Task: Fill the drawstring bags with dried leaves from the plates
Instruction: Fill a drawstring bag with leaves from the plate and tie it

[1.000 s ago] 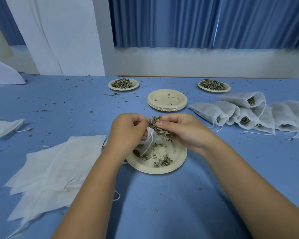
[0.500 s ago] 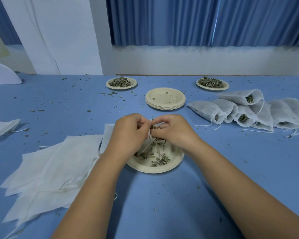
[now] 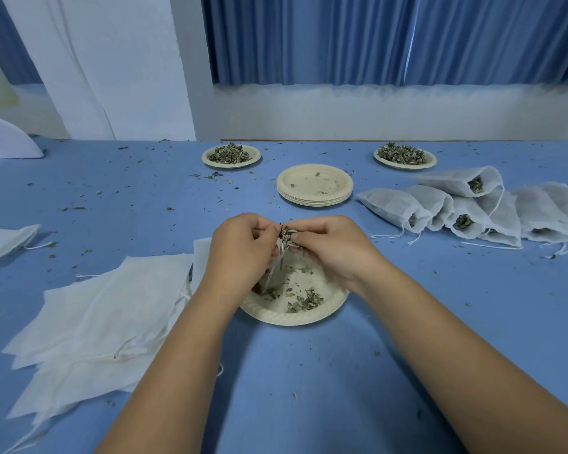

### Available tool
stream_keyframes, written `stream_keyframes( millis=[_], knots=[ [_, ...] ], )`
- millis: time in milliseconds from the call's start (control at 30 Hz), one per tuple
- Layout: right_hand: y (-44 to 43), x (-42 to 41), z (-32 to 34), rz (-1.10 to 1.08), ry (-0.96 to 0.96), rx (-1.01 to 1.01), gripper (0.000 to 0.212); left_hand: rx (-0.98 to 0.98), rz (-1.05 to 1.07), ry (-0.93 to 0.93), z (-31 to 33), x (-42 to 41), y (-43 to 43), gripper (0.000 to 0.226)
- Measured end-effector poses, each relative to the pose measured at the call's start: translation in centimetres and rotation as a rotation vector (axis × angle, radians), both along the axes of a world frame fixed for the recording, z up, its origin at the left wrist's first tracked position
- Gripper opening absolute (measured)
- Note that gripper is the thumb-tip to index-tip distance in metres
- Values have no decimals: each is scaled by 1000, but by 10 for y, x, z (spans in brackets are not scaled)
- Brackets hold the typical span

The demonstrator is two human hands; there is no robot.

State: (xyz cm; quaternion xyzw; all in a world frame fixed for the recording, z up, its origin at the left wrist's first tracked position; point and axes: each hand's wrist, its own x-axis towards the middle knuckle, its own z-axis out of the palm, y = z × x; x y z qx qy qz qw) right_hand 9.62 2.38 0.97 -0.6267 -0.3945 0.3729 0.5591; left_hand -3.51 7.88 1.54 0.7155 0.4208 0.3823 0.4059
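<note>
Above the near plate (image 3: pixel 292 317), the left hand (image 3: pixel 243 247) pinches the drawstring bag (image 3: pixel 275 268) by its mouth and the right hand (image 3: pixel 332 247) pinches dried leaves (image 3: pixel 287 235) against it; if the mouth narrows or slips, leaves likely spill past that plate onto the bench (image 3: pixel 309 371).

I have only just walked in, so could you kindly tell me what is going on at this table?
A person is filling a white drawstring bag over the near plate. The left grip holds the bag's mouth, and the right grip pinches a clump of dried leaves at it. The near plate holds only scraps. To the right lie filled bags, to the left flat empty bags, and two heaped plates and a stack of empty plates sit farther back.
</note>
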Motion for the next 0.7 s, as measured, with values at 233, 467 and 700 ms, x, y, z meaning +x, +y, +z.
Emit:
stream_keyframes(
  millis=[233,467,700],
  knots=[
    [-1,-2,-3,-102,83,106,9,-26,-19,-71,5,-2,-1,15],
    [1,1,-4,99,411,13,7,-104,-89,-114,11,-10,3,18],
    [3,-4,-3,-20,238,75,18,167,-96,-19,9,-13,1,14]
  ],
)
